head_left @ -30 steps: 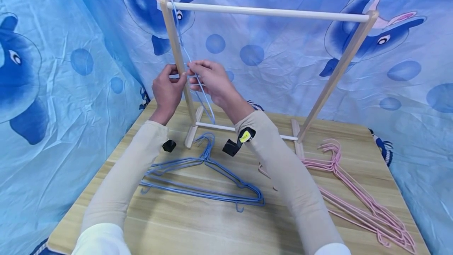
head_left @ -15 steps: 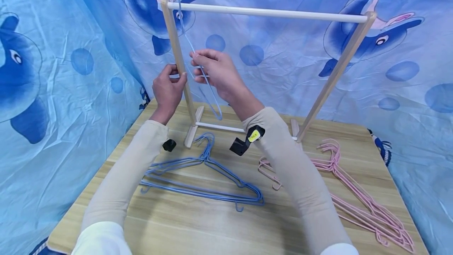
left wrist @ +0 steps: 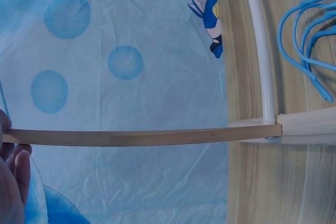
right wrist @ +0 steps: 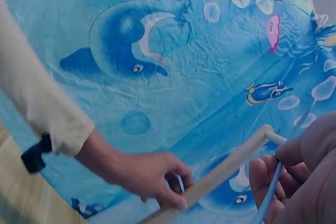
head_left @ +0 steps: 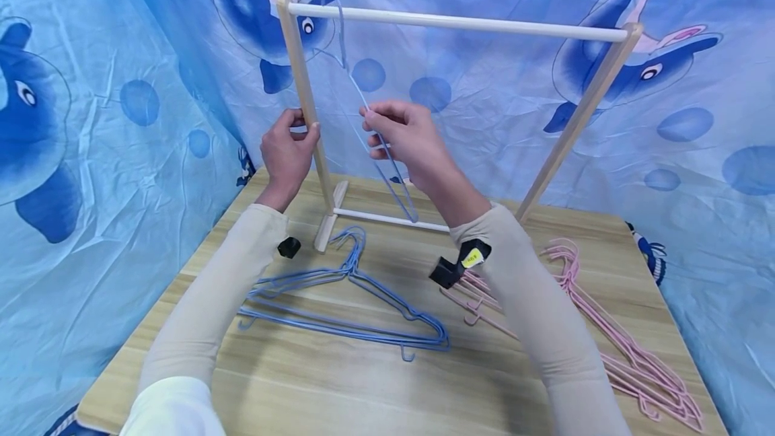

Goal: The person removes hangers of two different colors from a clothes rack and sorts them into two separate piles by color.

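My left hand (head_left: 287,157) grips the left wooden upright (head_left: 299,62) of a small clothes rack, thumb in front. In the left wrist view only its fingers (left wrist: 21,171) show beside the upright. My right hand (head_left: 408,136) pinches one side of a blue wire hanger (head_left: 343,46) between thumb and fingers. This hanger stands tilted, its hook arching above the white top rail (head_left: 460,20) and overlapping it in the head view, near the left end. In the right wrist view, my right hand (right wrist: 310,171) holds the thin wire close to the camera.
Several blue hangers (head_left: 351,268) lie stacked on the wooden table (head_left: 363,395) in front of the rack. Pink hangers (head_left: 569,280) lie to the right, partly under my right forearm. A blue patterned cloth (head_left: 472,113) hangs close behind and at the sides.
My right hand has lifted the blue hanger's hook off the left end of the top rail and carried it to the right. My left hand has kept its hold on the upright.
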A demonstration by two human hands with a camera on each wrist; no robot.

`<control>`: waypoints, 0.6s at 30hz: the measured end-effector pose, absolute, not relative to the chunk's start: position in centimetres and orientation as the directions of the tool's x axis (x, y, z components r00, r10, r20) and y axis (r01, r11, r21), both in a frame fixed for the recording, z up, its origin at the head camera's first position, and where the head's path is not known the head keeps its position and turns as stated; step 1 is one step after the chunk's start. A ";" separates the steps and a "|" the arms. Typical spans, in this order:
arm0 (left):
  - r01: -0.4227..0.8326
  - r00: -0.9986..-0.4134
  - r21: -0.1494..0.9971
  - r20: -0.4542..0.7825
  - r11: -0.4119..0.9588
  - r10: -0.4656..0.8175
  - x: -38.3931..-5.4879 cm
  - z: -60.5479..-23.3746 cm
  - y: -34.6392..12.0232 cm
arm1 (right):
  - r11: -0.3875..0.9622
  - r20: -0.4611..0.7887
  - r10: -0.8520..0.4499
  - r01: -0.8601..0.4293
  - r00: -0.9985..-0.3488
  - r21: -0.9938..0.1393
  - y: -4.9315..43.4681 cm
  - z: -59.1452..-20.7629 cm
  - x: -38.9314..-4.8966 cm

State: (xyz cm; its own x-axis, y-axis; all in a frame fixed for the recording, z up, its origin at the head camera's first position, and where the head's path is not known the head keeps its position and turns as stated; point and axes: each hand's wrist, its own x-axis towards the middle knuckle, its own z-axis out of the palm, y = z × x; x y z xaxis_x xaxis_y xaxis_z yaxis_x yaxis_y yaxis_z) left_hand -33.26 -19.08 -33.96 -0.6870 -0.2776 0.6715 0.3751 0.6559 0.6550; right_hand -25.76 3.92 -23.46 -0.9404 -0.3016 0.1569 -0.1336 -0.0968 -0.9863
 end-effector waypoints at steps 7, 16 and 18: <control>0.367 -0.695 0.658 0.664 0.658 -0.276 -33.3 -34.0 -19.0 | 0.045 0.156 -0.302 -0.178 -0.940 -0.983 7.2 -25.0 -25.0; 0.361 -0.695 0.656 0.663 0.663 -0.278 -33.3 -33.9 -19.1 | 0.422 0.331 -0.198 -0.385 -0.923 -0.821 10.8 -27.3 -24.3; 0.360 -0.694 0.657 0.663 0.663 -0.280 -33.3 -33.9 -19.1 | 0.489 0.383 -0.185 -0.423 -0.905 -0.763 11.4 -27.7 -24.2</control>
